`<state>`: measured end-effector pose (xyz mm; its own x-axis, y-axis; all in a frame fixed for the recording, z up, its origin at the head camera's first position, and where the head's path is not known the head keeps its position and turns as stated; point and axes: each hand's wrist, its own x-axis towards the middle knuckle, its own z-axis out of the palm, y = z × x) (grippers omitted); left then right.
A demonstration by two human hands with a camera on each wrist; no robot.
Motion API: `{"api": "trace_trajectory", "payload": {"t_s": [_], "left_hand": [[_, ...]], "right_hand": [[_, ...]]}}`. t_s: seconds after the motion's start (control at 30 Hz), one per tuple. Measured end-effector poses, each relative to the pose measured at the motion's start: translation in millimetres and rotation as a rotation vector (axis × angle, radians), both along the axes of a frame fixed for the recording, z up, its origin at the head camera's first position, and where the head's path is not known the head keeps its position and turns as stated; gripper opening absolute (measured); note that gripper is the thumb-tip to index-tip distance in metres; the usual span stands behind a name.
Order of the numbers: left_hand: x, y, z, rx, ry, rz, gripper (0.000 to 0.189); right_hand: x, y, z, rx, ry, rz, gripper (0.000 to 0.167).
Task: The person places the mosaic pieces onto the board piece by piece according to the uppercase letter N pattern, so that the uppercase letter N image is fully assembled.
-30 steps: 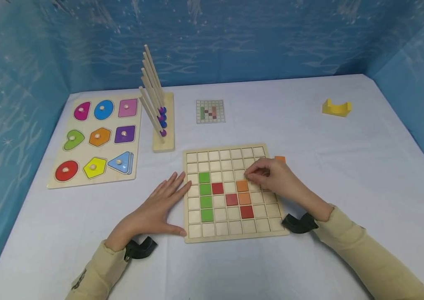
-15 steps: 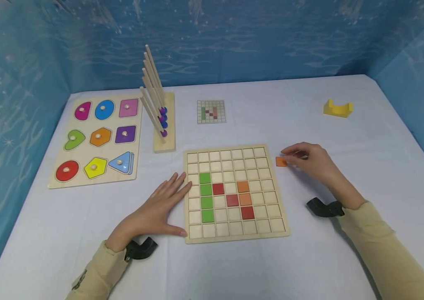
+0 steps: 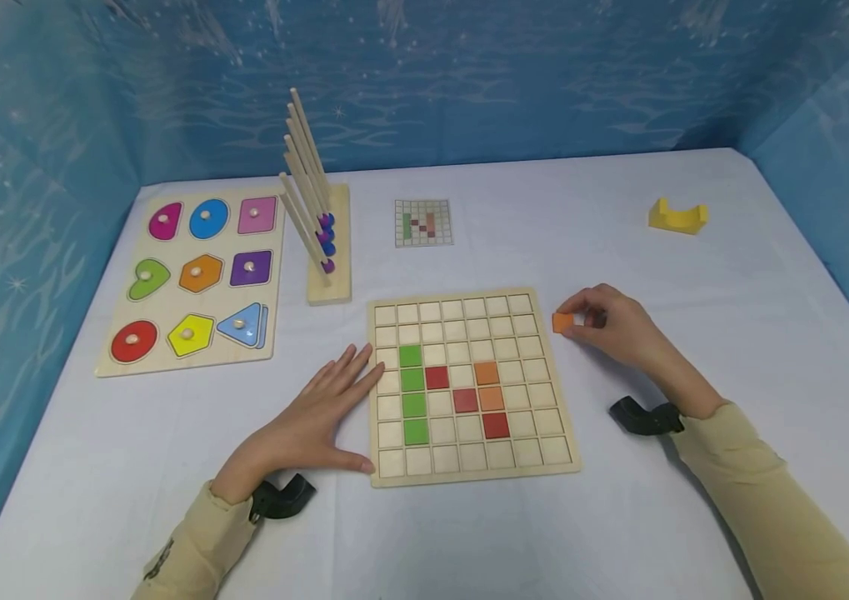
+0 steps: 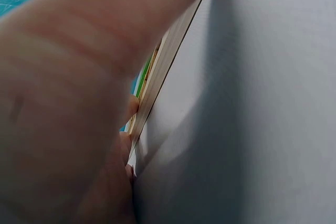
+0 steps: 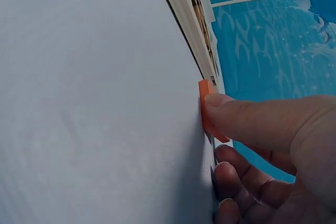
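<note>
My right hand (image 3: 614, 327) pinches an orange square tile (image 3: 562, 322) between thumb and fingers, just off the right edge of a wooden grid board (image 3: 469, 475). In the right wrist view the thumb lies on the face of the tile (image 5: 205, 109), low over the cloth. My left hand (image 3: 312, 421) is spread flat at the board's left edge, fingertips and thumb touching its rim. On the board sit a column of several green tiles (image 3: 412, 392), red tiles (image 3: 465, 401) in a diagonal, and two orange tiles (image 3: 487, 373) stacked above the lowest red one.
Behind the board lies a small pattern card (image 3: 423, 223) with a coloured grid. A rack of wooden rods with beads (image 3: 330, 287) stands to its left, beside a knobbed shape puzzle (image 3: 192, 308). A yellow curved block (image 3: 677, 217) lies at the back right.
My right hand has moved from over the board to the right and has picked at the orange tile there, which is now tilted up in its fingers. The left hand has stayed still.
</note>
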<state>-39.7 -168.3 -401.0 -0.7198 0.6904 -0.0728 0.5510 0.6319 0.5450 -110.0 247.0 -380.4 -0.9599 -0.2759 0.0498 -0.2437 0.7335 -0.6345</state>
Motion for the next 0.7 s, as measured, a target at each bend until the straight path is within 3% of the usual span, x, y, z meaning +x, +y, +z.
{"api": "trace_trajectory", "payload": {"t_s": [0.27,0.43,0.57,0.7], "left_hand": [[0.2,0.0,0.0,-0.002,0.0,0.0,0.119],[0.2,0.3,0.4,-0.001,-0.002,0.002,0.118],[0.2,0.5,0.0,-0.003,-0.002,0.003,0.118],[0.6,0.6,-0.2,-0.001,0.0,0.004,0.118]], "right_hand": [[-1.1,-1.1,-1.0,-0.017,0.012,-0.029,0.016],[-1.2,1.1,1.2,-0.01,0.026,-0.091,0.012],[-1.4,2.7,7.0,-0.02,0.039,-0.143,0.01],[0.0,-2.9,17.0,-0.097,0.027,-0.15,0.009]]}}
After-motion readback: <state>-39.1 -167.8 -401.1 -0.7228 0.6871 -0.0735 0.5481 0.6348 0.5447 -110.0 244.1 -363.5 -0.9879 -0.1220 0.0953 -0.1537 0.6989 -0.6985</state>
